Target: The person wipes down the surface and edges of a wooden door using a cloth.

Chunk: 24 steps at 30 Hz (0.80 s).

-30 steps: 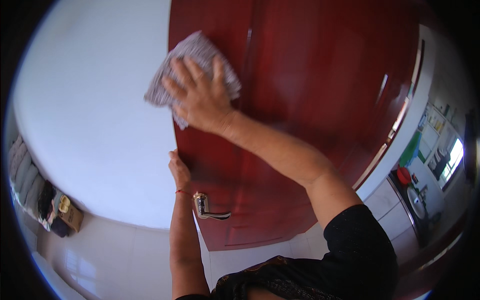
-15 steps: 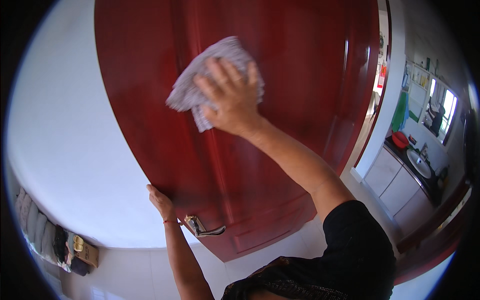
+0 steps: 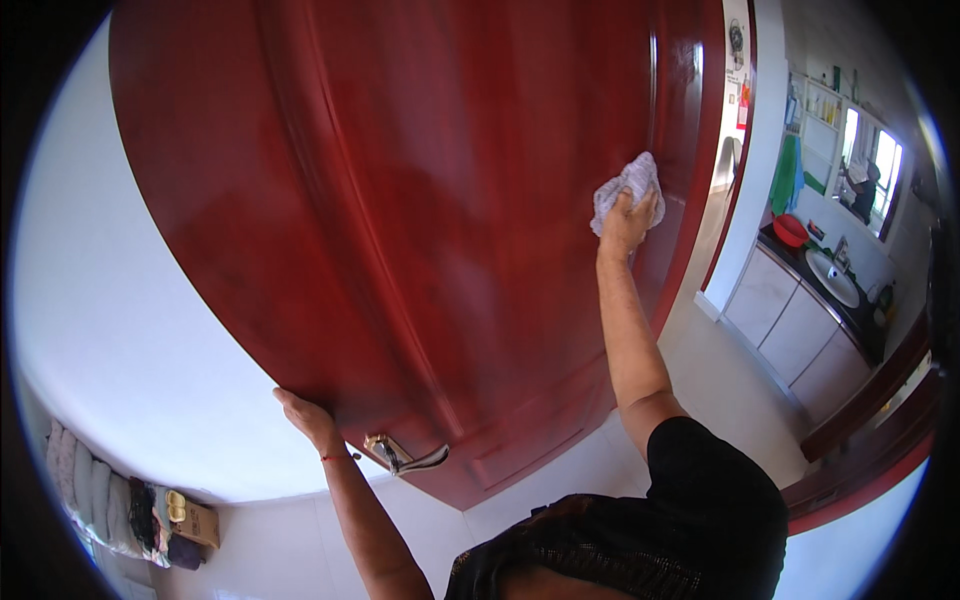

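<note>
A dark red panelled door (image 3: 480,250) fills the middle of the view. Its left edge is gripped by my left hand (image 3: 308,418), whose fingers are partly hidden round the edge. A lever handle (image 3: 402,456) on a metal plate sits just right of that wrist. High on the door's right side, my right hand (image 3: 628,225) presses a bunched light grey cloth (image 3: 640,180) against the surface, with the arm stretched out.
A white wall (image 3: 130,330) stands at left, with folded bedding (image 3: 100,490) and a cardboard box (image 3: 203,524) low beside it. At right, a washbasin (image 3: 832,278), a red bowl (image 3: 789,231) and a mirror (image 3: 868,172) are beyond the doorway. Pale tiles (image 3: 270,535) cover the floor.
My right hand has carried the cloth across the door from upper middle to the right side. The door appears further left in view; my left hand stays on its edge.
</note>
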Motion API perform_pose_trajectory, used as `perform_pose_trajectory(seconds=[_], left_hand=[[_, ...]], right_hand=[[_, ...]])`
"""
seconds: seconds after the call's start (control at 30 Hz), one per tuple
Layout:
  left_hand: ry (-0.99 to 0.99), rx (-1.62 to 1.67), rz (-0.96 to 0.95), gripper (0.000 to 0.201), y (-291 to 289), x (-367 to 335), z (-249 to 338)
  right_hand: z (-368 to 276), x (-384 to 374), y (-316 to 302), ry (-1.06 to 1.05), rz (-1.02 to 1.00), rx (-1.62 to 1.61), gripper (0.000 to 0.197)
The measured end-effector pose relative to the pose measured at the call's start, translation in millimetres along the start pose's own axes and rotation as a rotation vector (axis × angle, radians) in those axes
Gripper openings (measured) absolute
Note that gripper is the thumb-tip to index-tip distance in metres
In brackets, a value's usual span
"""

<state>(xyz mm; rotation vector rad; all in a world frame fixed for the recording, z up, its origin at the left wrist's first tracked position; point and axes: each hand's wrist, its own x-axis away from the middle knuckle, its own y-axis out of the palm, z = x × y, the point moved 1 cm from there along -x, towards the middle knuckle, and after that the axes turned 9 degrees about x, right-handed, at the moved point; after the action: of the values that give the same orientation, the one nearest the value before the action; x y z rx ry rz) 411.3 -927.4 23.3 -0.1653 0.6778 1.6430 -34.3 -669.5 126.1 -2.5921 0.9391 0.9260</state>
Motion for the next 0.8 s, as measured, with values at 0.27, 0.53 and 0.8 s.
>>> perform_pose_trajectory(seconds=[0.27,0.53,0.8], left_hand=[[0.031,0.032,0.01,0.06,17,20,22],[0.064,-0.035,-0.006,0.065,0,3,-9],[0.025,-0.063,-0.014,0.066,4,10,4]], right_hand=[[-151,184,-80,-0.668,-0.192,-0.258,0.062],[-199,268,-100,-0.966,-0.329,-0.61,0.049],[-63,149,-57,-0.725,-0.263,-0.199,0.044]])
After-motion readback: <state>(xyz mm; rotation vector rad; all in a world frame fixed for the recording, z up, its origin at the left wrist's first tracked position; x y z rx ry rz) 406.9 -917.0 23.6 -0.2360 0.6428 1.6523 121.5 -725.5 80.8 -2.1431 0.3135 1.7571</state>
